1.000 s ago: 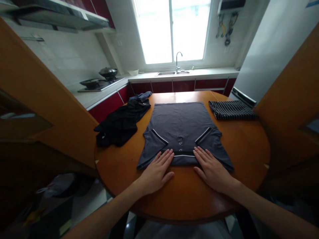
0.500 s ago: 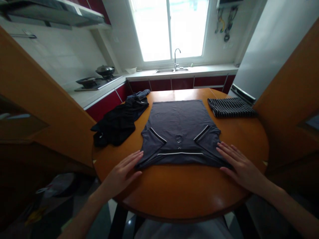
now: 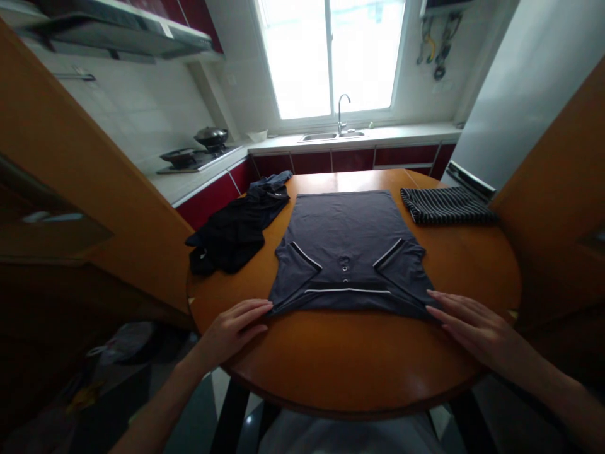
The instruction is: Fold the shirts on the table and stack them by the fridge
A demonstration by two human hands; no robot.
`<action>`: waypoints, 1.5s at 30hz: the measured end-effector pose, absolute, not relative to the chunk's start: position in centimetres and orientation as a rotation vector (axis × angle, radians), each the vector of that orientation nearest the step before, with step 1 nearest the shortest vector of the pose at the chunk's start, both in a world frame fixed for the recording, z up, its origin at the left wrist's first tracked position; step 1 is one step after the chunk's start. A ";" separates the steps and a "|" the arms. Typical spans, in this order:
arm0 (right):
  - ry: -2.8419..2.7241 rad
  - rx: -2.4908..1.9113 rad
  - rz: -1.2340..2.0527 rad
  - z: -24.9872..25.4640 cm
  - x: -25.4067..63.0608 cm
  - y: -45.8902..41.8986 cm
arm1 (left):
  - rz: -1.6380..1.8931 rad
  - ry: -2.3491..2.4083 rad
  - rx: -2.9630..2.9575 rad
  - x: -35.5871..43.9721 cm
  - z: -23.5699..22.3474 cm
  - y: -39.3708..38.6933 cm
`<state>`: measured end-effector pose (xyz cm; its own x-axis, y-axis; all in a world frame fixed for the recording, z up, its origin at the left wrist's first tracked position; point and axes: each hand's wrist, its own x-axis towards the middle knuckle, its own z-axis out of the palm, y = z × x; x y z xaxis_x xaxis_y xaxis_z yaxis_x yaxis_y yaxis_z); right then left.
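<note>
A dark grey polo shirt (image 3: 347, 221) lies spread on the round wooden table (image 3: 350, 359). Both sleeves, with black-and-white trim, are folded inward, and the collar edge with its white line faces me. At the shirt's near left corner is my left hand (image 3: 231, 331), its fingers stretched out and fingertips touching the cloth, thumb apart. My right hand (image 3: 477, 325) rests at the near right corner with fingers extended over the cloth edge. Neither hand is closed around the fabric.
Black clothes (image 3: 231, 236) lie heaped at the table's left, with a bluish garment (image 3: 271, 181) behind. A folded striped cloth (image 3: 447, 206) sits at the right. Beyond are a counter with sink (image 3: 321, 136), a stove with pans (image 3: 211, 136), and a fridge (image 3: 501, 101).
My fingers have drawn closer together and shifted toward the shirt's near corners, the right hand a little lower. The view has turned slightly left. The shirt keeps its shape.
</note>
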<state>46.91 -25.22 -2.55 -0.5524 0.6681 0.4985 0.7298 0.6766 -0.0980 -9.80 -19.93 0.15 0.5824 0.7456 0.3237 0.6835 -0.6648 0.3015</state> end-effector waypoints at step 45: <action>-2.272 -1.317 -0.059 -1.9 39.4 -25.0 | 0.352 1.192 2.869 -1.2 1.1 -20.4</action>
